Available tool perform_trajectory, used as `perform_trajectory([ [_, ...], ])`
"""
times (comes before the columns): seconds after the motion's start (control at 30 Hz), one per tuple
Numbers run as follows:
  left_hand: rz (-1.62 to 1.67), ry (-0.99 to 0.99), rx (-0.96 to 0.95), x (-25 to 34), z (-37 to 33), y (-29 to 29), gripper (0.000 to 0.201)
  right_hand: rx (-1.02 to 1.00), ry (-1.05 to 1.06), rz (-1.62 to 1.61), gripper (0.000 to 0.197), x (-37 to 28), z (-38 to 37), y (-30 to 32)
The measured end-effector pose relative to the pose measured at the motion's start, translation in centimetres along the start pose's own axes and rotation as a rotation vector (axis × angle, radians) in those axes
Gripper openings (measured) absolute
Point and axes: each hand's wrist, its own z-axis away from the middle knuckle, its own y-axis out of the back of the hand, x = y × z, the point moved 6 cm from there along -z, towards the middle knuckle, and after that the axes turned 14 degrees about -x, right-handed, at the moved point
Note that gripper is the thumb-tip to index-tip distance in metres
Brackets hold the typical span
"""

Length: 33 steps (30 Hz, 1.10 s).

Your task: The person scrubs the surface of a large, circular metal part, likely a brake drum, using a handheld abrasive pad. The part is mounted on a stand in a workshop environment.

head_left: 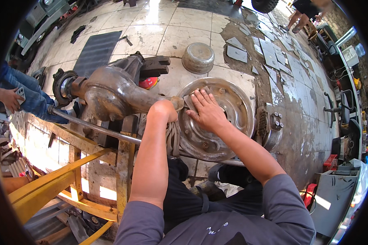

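Observation:
A rusty brown axle housing (pixel 110 92) lies across the middle left, with a round metal brake backing plate (pixel 216 143) at its right end. My right hand (pixel 208 108) rests flat on the plate's upper left, fingers stretched out over a thin grey-brown piece (pixel 189 103), cloth or abrasive sheet, I cannot tell which. At the tube end beside the plate is my left hand (pixel 163 111), bent at the wrist, its fingers hidden. Below it hangs a folded grey-brown strip of material (pixel 173 139); whether the hand grips it does not show.
A metal drum (pixel 198 58) sits beyond the plate, and a studded hub (pixel 272 128) to its right. Yellow metal frame (pixel 65 179) and a long rod (pixel 94 127) lie left. A person in jeans (pixel 34 98) holds a phone there. Broken tiles (pixel 270 53) cover the far right floor.

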Motion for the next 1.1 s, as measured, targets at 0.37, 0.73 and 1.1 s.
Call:
perform_trajectory([
  [0.37,-0.185,-0.058,0.046,1.0,-0.3,0.2,0.033,0.072,-0.056,-0.044,0.074,2.0,0.1,0.8],
  [0.73,-0.084,-0.016,0.011,0.1,-1.2,0.1,0.033,0.060,0.037,-0.027,0.077,-0.3,0.8,-0.2],
  [1.1,-0.135,-0.021,0.020,0.4,-0.5,-0.3,0.035,0.073,0.049,-0.082,0.074,1.0,1.1,0.2],
])
